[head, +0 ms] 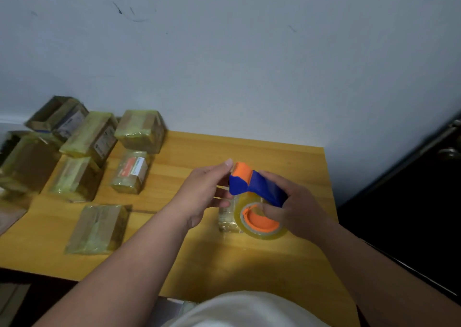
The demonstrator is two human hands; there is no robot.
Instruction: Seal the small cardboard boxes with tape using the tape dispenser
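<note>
Right hand [296, 209] curled round blue-and-orange tape dispenser [259, 197], above small taped box [227, 218]; left hand [207, 192] pinching at dispenser's orange front end, thumb and forefinger narrowly apart. Seven further taped cardboard boxes [97, 228] at left, some stacked. Yellow wooden table [249, 259]; pale scuffed wall [224, 65] beyond.

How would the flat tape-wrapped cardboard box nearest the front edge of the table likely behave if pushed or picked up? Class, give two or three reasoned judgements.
The flat tape-wrapped box lies low and wide on the wooden table, so it would probably slide rather than tip or roll. Its glossy tape skin may feel slippery to grip. It looks thin, so likely light, though its contents are hidden.
</note>
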